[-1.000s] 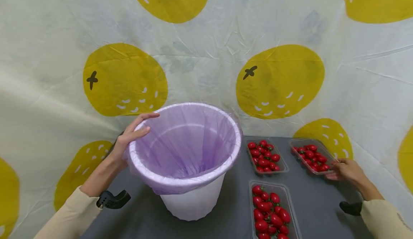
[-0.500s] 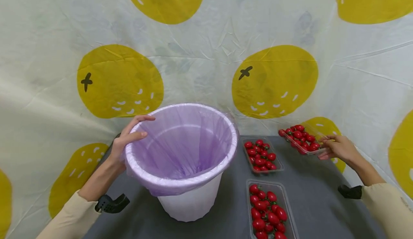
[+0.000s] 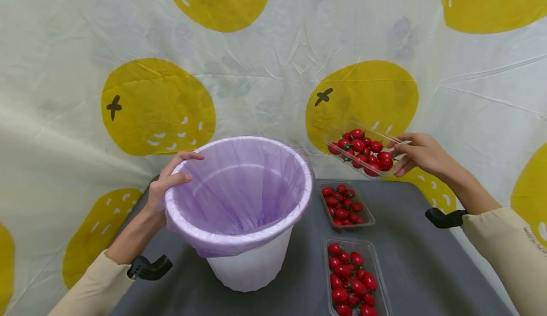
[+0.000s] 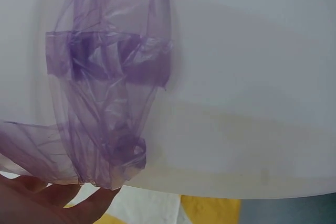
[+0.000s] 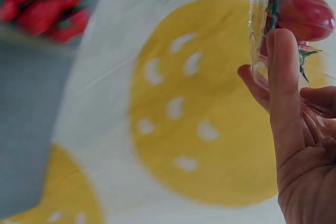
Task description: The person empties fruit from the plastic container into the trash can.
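A white trash can (image 3: 249,273) lined with a purple plastic bag (image 3: 239,197) stands on the table. Its left rim is gripped by my left hand (image 3: 170,181), thumb at the rim's inner side; the left wrist view shows the bag's overhang (image 4: 107,108) beside my fingers (image 4: 100,203). In the air right of the can, my right hand (image 3: 423,154) pinches the end of a clear plastic box (image 3: 353,156), which is tilted. Red cherry tomatoes (image 3: 362,146) with green stems fill it. The right wrist view shows only one corner of this box (image 5: 258,35).
Two more clear boxes of cherry tomatoes lie on the dark grey table (image 3: 420,254): a back box (image 3: 371,218) and a front box (image 3: 378,259), cut off by the frame edge. A white cloth (image 3: 273,102) with yellow fruit prints hangs behind.
My right hand has lifted the tomato box off the table's right side and carried it up and left towards the can. My left hand has stayed on the rim.
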Available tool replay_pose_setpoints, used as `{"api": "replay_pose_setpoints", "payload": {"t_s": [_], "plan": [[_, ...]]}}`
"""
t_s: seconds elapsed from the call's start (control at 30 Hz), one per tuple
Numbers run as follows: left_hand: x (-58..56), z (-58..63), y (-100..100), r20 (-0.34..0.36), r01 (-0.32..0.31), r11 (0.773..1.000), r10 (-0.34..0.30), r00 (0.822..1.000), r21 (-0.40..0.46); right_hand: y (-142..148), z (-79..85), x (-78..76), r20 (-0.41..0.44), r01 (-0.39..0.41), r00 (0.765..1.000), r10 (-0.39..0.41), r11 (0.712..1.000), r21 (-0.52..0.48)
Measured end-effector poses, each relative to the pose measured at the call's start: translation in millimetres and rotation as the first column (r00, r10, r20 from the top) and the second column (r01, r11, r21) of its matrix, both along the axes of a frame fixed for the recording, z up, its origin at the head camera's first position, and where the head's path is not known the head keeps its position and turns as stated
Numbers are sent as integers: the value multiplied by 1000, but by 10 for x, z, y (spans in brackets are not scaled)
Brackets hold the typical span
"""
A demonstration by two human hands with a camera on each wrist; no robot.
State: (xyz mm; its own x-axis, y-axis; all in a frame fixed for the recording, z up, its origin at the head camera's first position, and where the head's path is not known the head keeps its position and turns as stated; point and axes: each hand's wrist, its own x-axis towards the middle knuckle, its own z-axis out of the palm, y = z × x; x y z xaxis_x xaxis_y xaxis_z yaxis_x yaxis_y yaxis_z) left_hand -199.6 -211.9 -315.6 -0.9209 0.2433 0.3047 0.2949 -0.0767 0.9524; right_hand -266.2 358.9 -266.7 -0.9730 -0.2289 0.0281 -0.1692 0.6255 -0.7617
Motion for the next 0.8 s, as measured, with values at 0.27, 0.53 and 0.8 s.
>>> {"api": "replay_pose_setpoints", "payload": {"t_s": [0.27,0.53,0.8], "plan": [[-8,-13,-3,-1,-7,1000,7,1000,11,-681,602,20,-104,-69,992,74,996,49],[-18,-24,-16,-9,-13,1000,13,1000,16,-1388,843,78,-184,-177,966,182,983,40],[-5,-27,-33,-10,-23,999,24,1000,25,-1975,754,132,-344,-230,897,276,958,169]]}}
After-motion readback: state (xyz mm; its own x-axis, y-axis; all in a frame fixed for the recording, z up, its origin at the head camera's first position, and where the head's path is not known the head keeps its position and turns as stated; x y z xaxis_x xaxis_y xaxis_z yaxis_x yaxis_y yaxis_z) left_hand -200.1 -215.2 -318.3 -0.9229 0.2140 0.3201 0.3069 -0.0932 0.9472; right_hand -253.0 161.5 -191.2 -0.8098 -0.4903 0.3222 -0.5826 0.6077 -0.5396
